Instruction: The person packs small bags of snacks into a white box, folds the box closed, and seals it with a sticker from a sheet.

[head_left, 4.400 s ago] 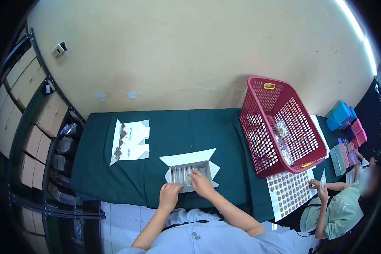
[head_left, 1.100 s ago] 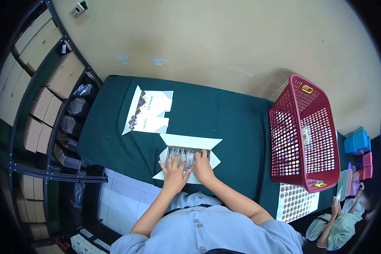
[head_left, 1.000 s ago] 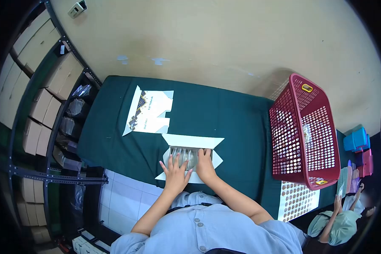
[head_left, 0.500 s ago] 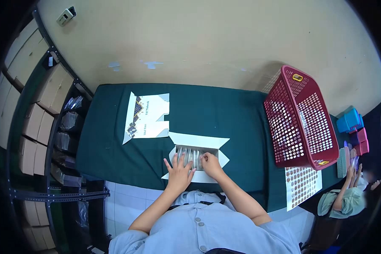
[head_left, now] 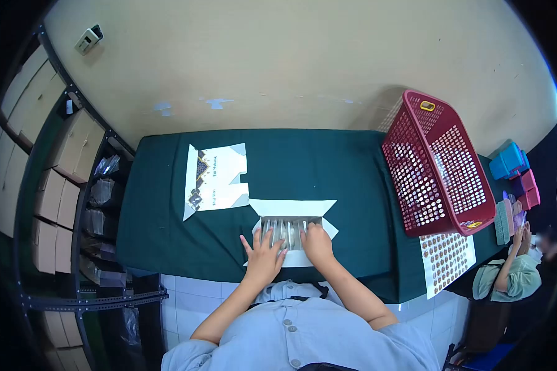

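Note:
An open white cardboard box (head_left: 294,258) lies near the table's front edge with its flaps folded outward. Inside it stand several clear plastic packs (head_left: 285,230) in a row. My left hand (head_left: 264,256) has its fingers spread over the packs at the left part of the box. At the right end of the box is my right hand (head_left: 317,245), its fingers curled down past the inner edge. What those fingers hold is hidden. A flat printed card sleeve (head_left: 226,179) with cut-out edges lies behind and to the left of the box.
A tall red perforated basket (head_left: 442,167) stands on the green-covered table (head_left: 315,161) at right, near a sticker sheet (head_left: 447,260). Beyond are blue and pink containers (head_left: 509,162) and another person (head_left: 507,272). Metal shelving (head_left: 90,303) with cartons and plastic packets borders the left.
My right hand has shifted slightly right and its fingers have curled further over the box's right end. The left hand stays on the packs. The whole view has tilted a little.

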Demonstrator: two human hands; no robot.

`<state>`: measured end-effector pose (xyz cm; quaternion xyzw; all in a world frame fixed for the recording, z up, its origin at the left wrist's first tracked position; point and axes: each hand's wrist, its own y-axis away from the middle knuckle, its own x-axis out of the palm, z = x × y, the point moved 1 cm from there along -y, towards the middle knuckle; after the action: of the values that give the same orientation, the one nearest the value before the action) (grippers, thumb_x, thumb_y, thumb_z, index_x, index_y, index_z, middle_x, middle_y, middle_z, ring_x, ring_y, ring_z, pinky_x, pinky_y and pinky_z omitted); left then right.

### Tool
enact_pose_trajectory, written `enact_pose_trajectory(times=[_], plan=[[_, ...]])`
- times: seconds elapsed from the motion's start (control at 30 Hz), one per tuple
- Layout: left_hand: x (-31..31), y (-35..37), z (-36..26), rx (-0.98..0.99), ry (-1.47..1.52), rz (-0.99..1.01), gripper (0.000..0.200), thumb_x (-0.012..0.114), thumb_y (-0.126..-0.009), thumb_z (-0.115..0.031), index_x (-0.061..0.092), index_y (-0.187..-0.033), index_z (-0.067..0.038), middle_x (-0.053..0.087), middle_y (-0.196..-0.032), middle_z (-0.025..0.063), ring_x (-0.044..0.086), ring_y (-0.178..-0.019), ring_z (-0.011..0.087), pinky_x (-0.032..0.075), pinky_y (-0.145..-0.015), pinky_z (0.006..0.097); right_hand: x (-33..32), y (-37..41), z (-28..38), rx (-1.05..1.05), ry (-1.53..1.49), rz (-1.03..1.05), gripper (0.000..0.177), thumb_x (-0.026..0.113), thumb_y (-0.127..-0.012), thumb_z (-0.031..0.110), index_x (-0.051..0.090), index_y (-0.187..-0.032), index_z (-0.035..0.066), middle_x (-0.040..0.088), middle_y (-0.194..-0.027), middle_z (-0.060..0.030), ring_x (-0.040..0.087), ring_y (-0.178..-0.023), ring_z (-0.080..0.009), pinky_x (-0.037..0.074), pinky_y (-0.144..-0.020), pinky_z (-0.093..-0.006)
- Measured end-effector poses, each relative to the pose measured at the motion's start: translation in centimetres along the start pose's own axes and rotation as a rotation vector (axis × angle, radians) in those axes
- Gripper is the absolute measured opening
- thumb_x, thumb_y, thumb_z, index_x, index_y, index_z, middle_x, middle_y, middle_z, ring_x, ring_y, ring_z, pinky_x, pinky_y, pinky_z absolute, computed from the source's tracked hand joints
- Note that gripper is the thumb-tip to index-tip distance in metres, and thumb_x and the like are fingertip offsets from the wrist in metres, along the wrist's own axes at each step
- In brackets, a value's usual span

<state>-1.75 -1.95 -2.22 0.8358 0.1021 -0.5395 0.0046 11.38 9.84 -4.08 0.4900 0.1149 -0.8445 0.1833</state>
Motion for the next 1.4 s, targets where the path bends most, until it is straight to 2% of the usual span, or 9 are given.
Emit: enact_pose_trajectory(times=[0.17,0.37,0.57,0.67,0.77,0.83,0.9,1.17,1.4], plan=[[-0.6,0.0,0.0,0.005,0.007,0.006,0.033,0.053,-0.092,-0.034,0.063,-0.117,-0.014,0.042,-0.138,0.0160,0.023,-0.135,0.0407,0.003,-0.102,0.0739,-1.1,0.5,0.7,0.013,0.008,0.006,0.028,0.064,-0.085,0.020,0.053,-0.095,-0.003,0.062,-0.079,-0.0244,0.063,-0.074,-0.0419,0.052,-0.067,-0.0478],[-0.7,-0.3,0.2,-0.003,0.015,0.011,0.031,0.053,-0.091,-0.031,0.064,-0.115,-0.015,0.043,-0.137,0.0157,0.024,-0.135,0.0412,0.003,-0.102,0.0740,-1.1,0.4,0.6,0.124,-0.071,0.165,0.058,0.068,-0.084,0.034,0.043,-0.119,-0.005,0.065,-0.085,-0.0278,0.064,-0.078,-0.0453,0.052,-0.071,-0.0466],[-0.9,-0.5,-0.8,0.034,0.037,0.015,0.030,0.053,-0.091,-0.031,0.064,-0.117,-0.020,0.042,-0.138,0.0144,0.024,-0.135,0.0417,0.002,-0.102,0.0746,0.4,0.5,-0.2,0.192,-0.223,0.304,0.061,0.054,-0.091,0.046,0.050,-0.122,-0.006,0.064,-0.103,-0.0299,0.064,-0.097,-0.0410,0.050,-0.083,-0.0407],[-0.5,-1.0,-1.7,0.087,0.077,0.031,0.032,0.053,-0.092,-0.030,0.062,-0.121,-0.022,0.042,-0.139,0.0121,0.024,-0.135,0.0418,0.002,-0.102,0.0746,0.9,0.5,-1.2,0.191,-0.444,0.221,0.065,0.042,-0.095,0.051,0.052,-0.122,-0.007,0.063,-0.101,-0.0317,0.059,-0.100,-0.0466,0.047,-0.088,-0.0471],[-0.1,-1.6,-2.3,0.156,0.101,0.083,0.038,0.051,-0.092,-0.026,0.056,-0.128,-0.018,0.045,-0.140,0.0086,0.027,-0.136,0.0401,0.000,-0.102,0.0743,-0.9,1.0,0.0,0.237,-0.610,0.258,0.058,0.043,-0.096,0.046,0.052,-0.123,-0.004,0.064,-0.099,-0.0280,0.062,-0.097,-0.0432,0.047,-0.085,-0.0459],[1.0,-2.2,-2.5,0.192,0.272,0.136,0.042,0.049,-0.092,-0.023,0.051,-0.133,-0.013,0.048,-0.137,0.0092,0.031,-0.135,0.0387,0.000,-0.102,0.0744,-3.2,1.4,2.0,0.248,-0.578,0.246,0.047,0.047,-0.097,0.037,0.054,-0.121,-0.003,0.065,-0.089,-0.0220,0.065,-0.079,-0.0275,0.050,-0.074,-0.0348],[0.9,-2.3,-2.8,0.225,0.249,0.106,0.046,0.050,-0.088,-0.014,0.047,-0.134,-0.008,0.050,-0.134,0.0100,0.033,-0.134,0.0386,-0.001,-0.101,0.0745,-2.8,1.4,1.5,0.184,-0.562,0.154,0.046,0.047,-0.097,0.036,0.054,-0.121,-0.003,0.065,-0.089,-0.0223,0.065,-0.080,-0.0289,0.050,-0.074,-0.0354],[-2.1,-3.4,0.4,-0.026,0.240,-0.212,0.027,0.049,-0.077,0.001,0.065,-0.093,-0.013,0.062,-0.113,0.0046,0.040,-0.131,0.0344,-0.004,-0.104,0.0721,-1.3,1.1,2.6,-0.091,-0.289,-0.044,0.049,0.062,-0.087,0.028,0.049,-0.124,-0.002,0.061,-0.105,-0.0250,0.061,-0.097,-0.0396,0.049,-0.083,-0.0432],[-3.0,-3.7,0.8,-0.030,0.248,-0.193,0.025,0.051,-0.079,-0.003,0.066,-0.096,-0.012,0.063,-0.113,0.0053,0.039,-0.131,0.0347,-0.005,-0.105,0.0704,-1.1,1.6,2.4,-0.030,-0.248,0.002,0.038,0.066,-0.078,0.012,0.056,-0.112,-0.001,0.060,-0.093,-0.0196,0.061,-0.086,-0.0387,0.050,-0.075,-0.0454]])
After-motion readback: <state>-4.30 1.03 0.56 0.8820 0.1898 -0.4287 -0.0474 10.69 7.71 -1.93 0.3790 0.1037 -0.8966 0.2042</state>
